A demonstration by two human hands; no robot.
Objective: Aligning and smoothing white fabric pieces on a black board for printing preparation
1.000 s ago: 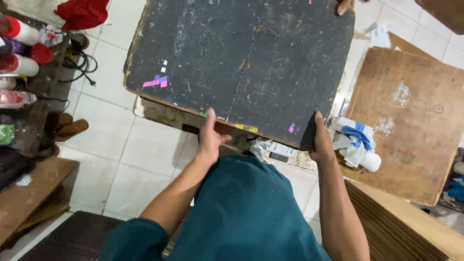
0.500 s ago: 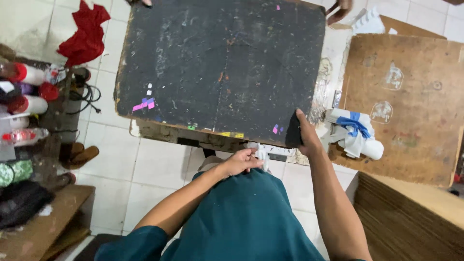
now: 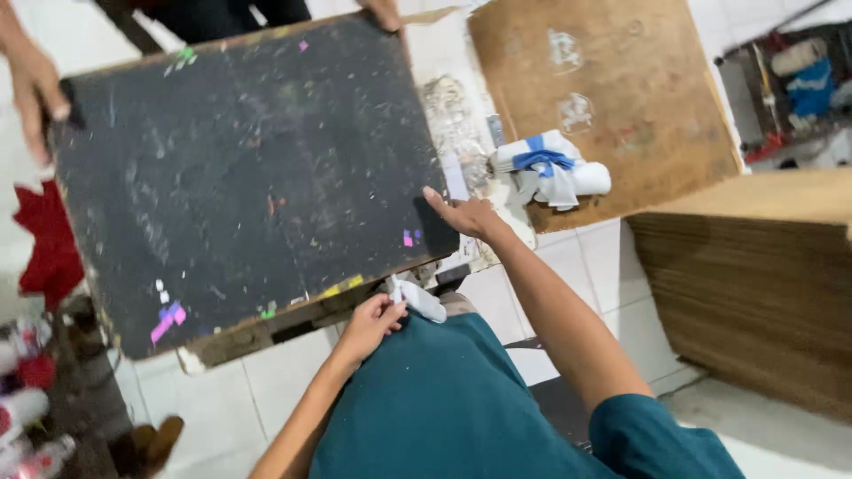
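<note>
Fingers of the right hand [image 3: 466, 215] lie flat on the black board's [image 3: 248, 168] near right corner, while the left hand [image 3: 371, 321] pinches a white cloth [image 3: 419, 300] below its near edge.

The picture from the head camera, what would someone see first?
First comes the big black board speckled with bright paint, filling the middle. The right hand rests flat on its right edge, while the left hand just below the board pinches a white cloth. Another person's hand holds the board's far left corner.

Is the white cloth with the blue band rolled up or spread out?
Rolled up: the cloth lies as a bundle, blue band around it.
</note>
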